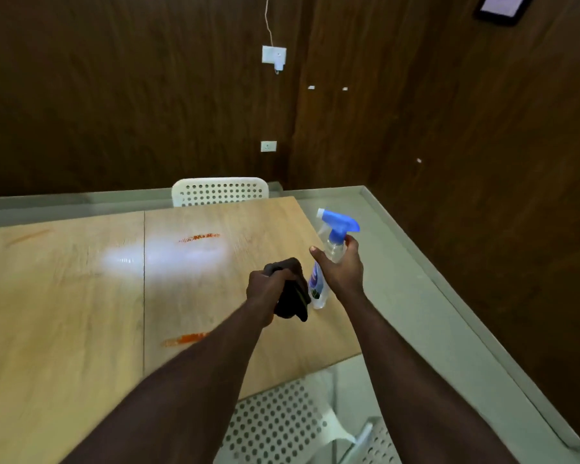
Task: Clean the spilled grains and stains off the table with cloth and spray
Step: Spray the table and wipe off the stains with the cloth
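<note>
My left hand grips a dark folded cloth above the right part of the wooden table. Just to its right, my right hand holds a clear spray bottle with a blue trigger head by its neck, over the table's right edge. An orange-red stain lies on the table beyond the hands. A second orange stain lies nearer, partly hidden by my left forearm. A faint orange smear shows at the far left.
A white perforated chair stands at the table's far side. Another white perforated chair sits below my arms at the near side. Dark wood walls enclose the corner, with a pale grey floor to the right.
</note>
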